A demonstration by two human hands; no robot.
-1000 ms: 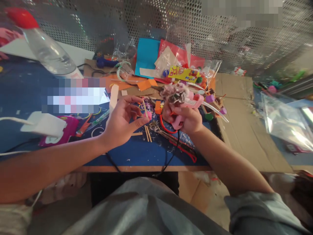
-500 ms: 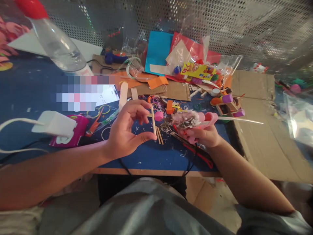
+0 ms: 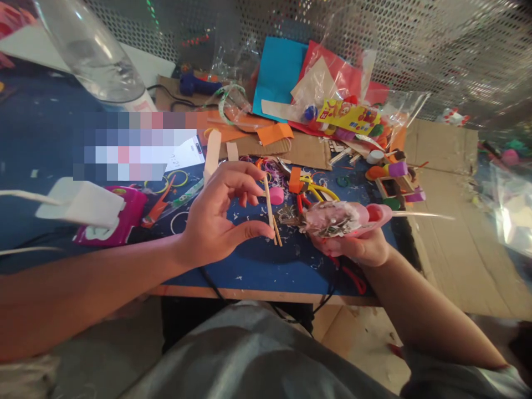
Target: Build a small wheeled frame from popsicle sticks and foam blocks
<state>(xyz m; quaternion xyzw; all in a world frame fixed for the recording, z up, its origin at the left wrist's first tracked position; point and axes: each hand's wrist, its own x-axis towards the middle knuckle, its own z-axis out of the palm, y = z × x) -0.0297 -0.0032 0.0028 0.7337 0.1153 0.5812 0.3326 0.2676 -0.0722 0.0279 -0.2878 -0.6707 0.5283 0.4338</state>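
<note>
My left hand (image 3: 224, 216) pinches a thin wooden stick (image 3: 269, 205) by its two ends, between thumb and fingertips, above the blue table. My right hand (image 3: 359, 244) is closed around a pink hot glue gun (image 3: 369, 217). Its front part is crusted with whitish residue, and a clear glue stick (image 3: 424, 214) pokes out of the back. The nozzle points left toward the wooden stick, with a gap between them. Other thin sticks (image 3: 278, 235) lie on the table just behind the held one. Beyond the fingers of my left hand is a pink round piece (image 3: 276, 195).
Yellow-handled pliers (image 3: 322, 191) lie beyond the glue gun. A small wooden construction with coloured pieces (image 3: 393, 180) stands on the right, near flat cardboard (image 3: 449, 238). To the left are a white charger (image 3: 78, 205) on a magenta box (image 3: 128, 221), a phone (image 3: 185, 154) and a large bottle (image 3: 100, 66).
The glue gun has dropped slightly and shifted right in view, uncovering the pliers. My left hand still pinches the stick. The whole view has shifted a little.
</note>
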